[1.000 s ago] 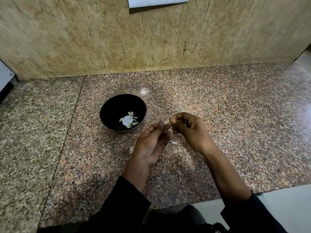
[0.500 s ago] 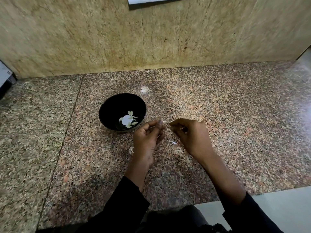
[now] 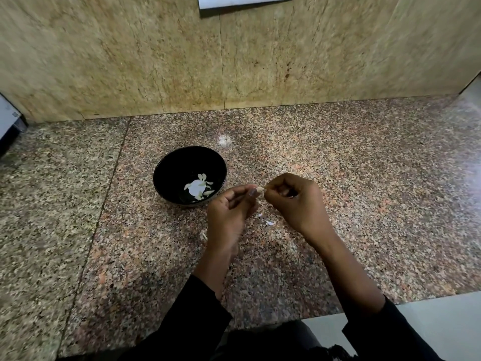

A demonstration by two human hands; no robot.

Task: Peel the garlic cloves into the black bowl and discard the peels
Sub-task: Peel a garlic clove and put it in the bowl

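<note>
Nearest the camera, two black sleeves (image 3: 197,316) run off the bottom edge, so the elbows are cut off. The counter's (image 3: 364,204) front edge shows only at lower right, where it meets a pale floor (image 3: 429,321).

Above the sleeves, both hands meet over the counter. The left hand (image 3: 229,212) has its fingers curled, with thumb and fingertip pinching one end of a small garlic clove (image 3: 260,189). The right hand (image 3: 296,201) is curled into a loose fist and pinches the clove's other end; its fingers hide what they do to the skin, and the clove is too small to tell how much is peeled. A few white peel scraps (image 3: 269,222) lie on the counter just under the hands, and another scrap (image 3: 203,235) peeks out beside the left wrist, partly hidden.

Just beyond the left hand sits the black bowl (image 3: 166,175), holding several peeled cloves (image 3: 203,190) around a bright glare spot. Bare counter stretches wide to the right and left. A tan stone wall (image 3: 130,61) closes the back; a grey object (image 3: 9,121) is cut off at the left edge.
</note>
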